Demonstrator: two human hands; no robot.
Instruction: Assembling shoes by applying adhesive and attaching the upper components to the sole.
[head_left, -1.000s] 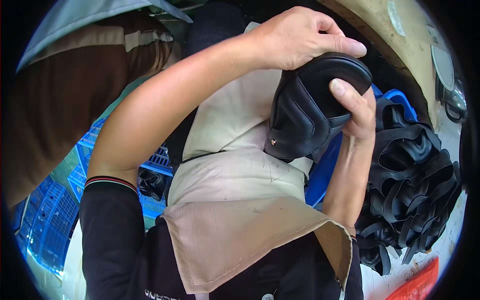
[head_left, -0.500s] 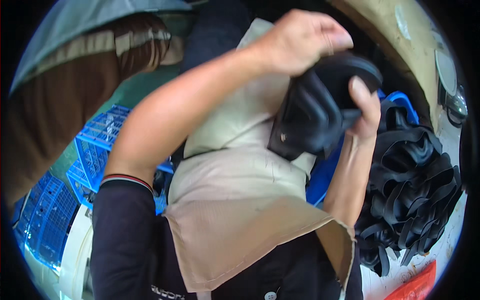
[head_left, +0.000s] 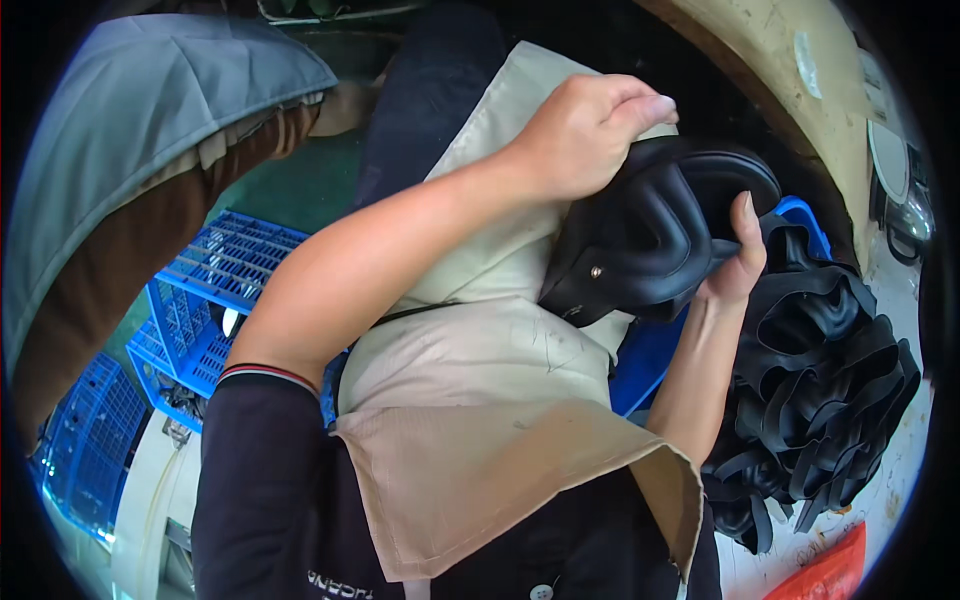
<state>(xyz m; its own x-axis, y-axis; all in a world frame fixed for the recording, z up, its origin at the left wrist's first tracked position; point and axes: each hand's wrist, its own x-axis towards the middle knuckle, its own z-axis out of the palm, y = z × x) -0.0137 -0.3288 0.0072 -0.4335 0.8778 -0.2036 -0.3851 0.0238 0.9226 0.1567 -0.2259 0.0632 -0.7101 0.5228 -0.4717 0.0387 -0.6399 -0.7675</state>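
A black leather-look shoe (head_left: 640,230), with moulded folds and a small metal stud, is held tilted above my right thigh. My right hand (head_left: 738,255) grips it at its right side, thumb up along the edge and the other fingers hidden behind it. At the shoe's upper left edge is my left hand (head_left: 600,130), closed, with thumb and forefinger pinched together. Whatever is between those fingertips, if anything, is too small to make out. A beige apron (head_left: 470,350) covers my lap beneath both arms.
A heap of black shoe uppers (head_left: 820,370) lies on the white surface to the right, a red bag (head_left: 825,570) nearer me. Blue plastic crates (head_left: 225,260) stand at the left. Another person's clothed leg (head_left: 130,260) is close at upper left. A tan curved edge (head_left: 800,90) runs along the upper right.
My left hand has come down slightly and left, still pinched by the shoe. The shoe and my right hand have shifted a little to the right. The other person's grey garment covers more of their leg.
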